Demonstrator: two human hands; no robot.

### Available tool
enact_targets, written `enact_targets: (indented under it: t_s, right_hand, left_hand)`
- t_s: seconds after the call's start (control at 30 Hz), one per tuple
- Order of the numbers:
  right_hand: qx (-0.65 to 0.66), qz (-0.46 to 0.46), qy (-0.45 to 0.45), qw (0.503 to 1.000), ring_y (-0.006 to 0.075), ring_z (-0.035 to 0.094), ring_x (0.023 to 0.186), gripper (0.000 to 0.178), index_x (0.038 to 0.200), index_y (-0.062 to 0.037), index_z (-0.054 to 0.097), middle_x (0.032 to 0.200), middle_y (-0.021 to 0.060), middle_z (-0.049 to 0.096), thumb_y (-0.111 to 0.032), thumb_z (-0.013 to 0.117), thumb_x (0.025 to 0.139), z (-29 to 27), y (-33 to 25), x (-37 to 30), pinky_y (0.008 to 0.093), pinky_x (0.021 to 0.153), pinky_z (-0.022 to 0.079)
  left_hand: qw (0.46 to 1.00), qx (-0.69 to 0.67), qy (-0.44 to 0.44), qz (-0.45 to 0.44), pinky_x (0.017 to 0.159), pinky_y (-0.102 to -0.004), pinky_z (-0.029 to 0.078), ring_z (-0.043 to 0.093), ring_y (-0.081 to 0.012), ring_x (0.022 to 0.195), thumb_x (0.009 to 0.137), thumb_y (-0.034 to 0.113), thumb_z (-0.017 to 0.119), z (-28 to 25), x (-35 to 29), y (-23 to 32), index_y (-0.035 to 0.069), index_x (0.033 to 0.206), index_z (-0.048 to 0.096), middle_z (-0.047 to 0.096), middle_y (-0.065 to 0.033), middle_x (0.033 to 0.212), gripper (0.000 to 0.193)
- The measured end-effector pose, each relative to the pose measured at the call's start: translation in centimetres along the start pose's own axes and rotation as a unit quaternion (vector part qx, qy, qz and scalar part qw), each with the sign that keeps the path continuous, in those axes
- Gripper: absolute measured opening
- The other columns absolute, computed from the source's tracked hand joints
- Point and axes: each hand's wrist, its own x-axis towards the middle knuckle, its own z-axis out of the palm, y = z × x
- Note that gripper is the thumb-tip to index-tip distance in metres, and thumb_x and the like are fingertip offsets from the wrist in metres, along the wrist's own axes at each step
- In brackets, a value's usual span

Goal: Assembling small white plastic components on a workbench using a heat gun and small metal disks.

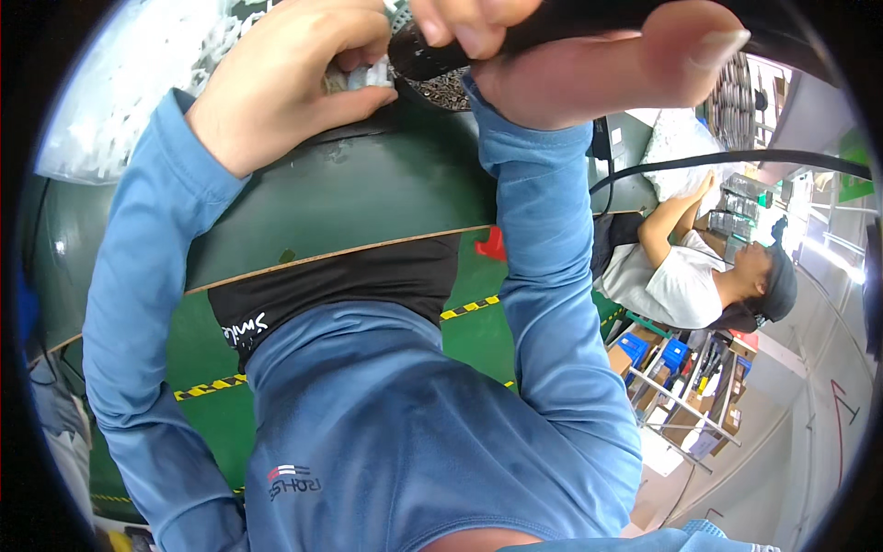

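Note:
My left hand (292, 81) is closed over the bench at the top, pinching a small whitish plastic piece (370, 75) between thumb and fingers. Much of that piece is hidden by the fingers. Close beside it, my right hand (575, 78) has its fingers bent round a thick black screwdriver-like tool (543, 26), the thumb stretched along it. The ribbed end of this tool points left toward my left hand; its tip is hidden. Partly under the tool stands a round dish of small metal screws (443, 92).
A large clear bag of white plastic parts (138, 101) lies at the left on the green bench (368, 184). A black cable (736, 156) arcs across at right. Beyond it a co-worker (685, 276) sits beside another bag (676, 152). Shelving with blue bins (676, 354) stands behind.

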Motion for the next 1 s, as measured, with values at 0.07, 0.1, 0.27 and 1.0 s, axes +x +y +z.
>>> enact_targets:
  t_s: [0.07, 0.1, 0.27, 1.0]
  right_hand:
    - [0.000, -0.048, -0.135, 0.990, 0.0182, 0.054, 0.054, 0.099, 0.125, 0.0014, 0.048, 0.071, 0.0118, 0.058, -0.087, 0.060, 0.080, -1.5, 0.5, 0.6, 0.0315, 0.049, 0.049]
    - [-0.005, -0.052, -0.133, 0.990, 0.0182, 0.054, 0.054, 0.099, 0.125, 0.0014, 0.048, 0.071, 0.0118, 0.058, -0.087, 0.060, 0.080, -1.7, 0.5, 0.2, 0.0315, 0.049, 0.049]
    - [-0.011, -0.055, 0.041, 0.998, 0.0143, 0.055, 0.052, 0.100, 0.135, -0.0109, 0.055, 0.072, 0.0041, 0.060, -0.095, 0.042, 0.082, -2.0, -1.1, -0.3, 0.0307, 0.050, 0.049]
    - [-0.105, 0.011, 0.179, 0.978, 0.0181, 0.053, 0.051, 0.061, 0.114, -0.0008, 0.053, 0.069, 0.0117, 0.056, -0.056, 0.063, 0.092, -2.5, 0.3, -1.1, 0.0331, 0.052, 0.049]
  left_hand:
    - [0.999, -0.026, 0.030, -0.016, 0.074, -0.0334, 0.048, 0.056, -0.0248, 0.085, 0.074, -0.001, 0.083, 0.8, -0.5, -0.1, 0.002, 0.098, 0.061, 0.059, -0.0102, 0.096, 0.034]
    - [0.998, -0.035, 0.045, -0.023, 0.072, -0.0329, 0.047, 0.055, -0.0237, 0.084, 0.073, -0.001, 0.083, 1.0, -0.7, -0.1, 0.002, 0.097, 0.060, 0.057, -0.0095, 0.095, 0.033]
    - [0.998, 0.015, -0.053, -0.034, 0.067, -0.0322, 0.043, 0.052, -0.0220, 0.079, 0.073, -0.001, 0.083, -1.0, -0.5, -0.1, 0.002, 0.094, 0.059, 0.053, -0.0077, 0.089, 0.032]
    - [0.999, 0.028, -0.022, -0.018, 0.066, -0.0325, 0.041, 0.048, -0.0201, 0.075, 0.077, 0.006, 0.082, -0.4, -0.1, 0.0, 0.001, 0.092, 0.057, 0.049, -0.0063, 0.085, 0.029]
